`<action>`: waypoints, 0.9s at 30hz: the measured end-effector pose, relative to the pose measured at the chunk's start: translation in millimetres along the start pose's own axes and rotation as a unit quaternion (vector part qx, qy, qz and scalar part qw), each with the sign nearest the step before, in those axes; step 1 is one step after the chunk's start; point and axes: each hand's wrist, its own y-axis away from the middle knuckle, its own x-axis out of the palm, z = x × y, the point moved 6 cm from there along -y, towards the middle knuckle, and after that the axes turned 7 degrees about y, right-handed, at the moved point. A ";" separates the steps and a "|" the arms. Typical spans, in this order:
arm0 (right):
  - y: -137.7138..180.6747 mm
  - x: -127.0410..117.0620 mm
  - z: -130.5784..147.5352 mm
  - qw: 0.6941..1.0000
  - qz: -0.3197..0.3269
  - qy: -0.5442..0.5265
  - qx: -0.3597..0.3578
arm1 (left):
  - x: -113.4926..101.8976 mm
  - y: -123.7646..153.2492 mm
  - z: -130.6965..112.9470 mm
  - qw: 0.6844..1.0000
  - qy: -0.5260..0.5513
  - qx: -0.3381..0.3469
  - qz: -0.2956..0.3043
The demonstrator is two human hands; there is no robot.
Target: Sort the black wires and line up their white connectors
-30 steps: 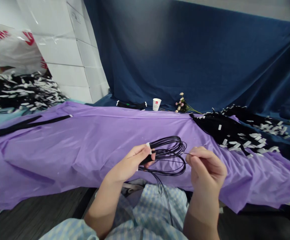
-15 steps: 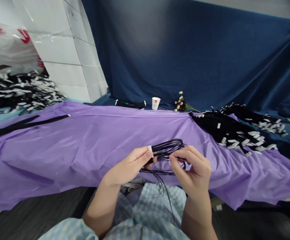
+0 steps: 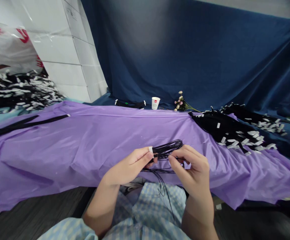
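Holding black cord loops (image 3: 168,145): left hand (image 3: 131,166), fingers closed. Right hand (image 3: 193,168), since moved inward, fingertips pinched narrow upon them; both now work together.

One cup (image 3: 155,104), one bouquet (image 3: 181,105), one held cord bundle (image 3: 168,146)

The cord bundle (image 3: 168,145) is between the left hand (image 3: 132,165) and the right hand (image 3: 192,165), before the tabletop (image 3: 97,140); at the back, left to right, come a strip (image 3: 132,105), a cup (image 3: 155,104) and a flower sprig (image 3: 181,104), with a curtain (image 3: 184,50) behind; a bag (image 3: 12,50) is just above the left heap (image 3: 22,93), opposite the right heap (image 3: 224,125)
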 end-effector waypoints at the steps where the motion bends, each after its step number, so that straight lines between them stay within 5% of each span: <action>1: 0.0 1.4 -2.9 1.000 0.013 -0.013 0.017 | -0.3 0.1 -0.2 1.000 -0.007 0.001 -0.004; 9: 5.8 8.4 -27.5 0.977 0.066 -0.119 0.164 | 2.1 0.5 -0.6 0.996 -0.084 0.019 -0.003; 14: 3.7 8.6 -20.0 0.985 0.074 -0.091 0.130 | 3.2 0.9 0.5 0.995 -0.095 0.024 0.013; 27: 0.6 4.6 -5.3 0.998 -0.027 -0.048 0.026 | 5.8 1.0 4.8 0.998 -0.036 0.020 0.045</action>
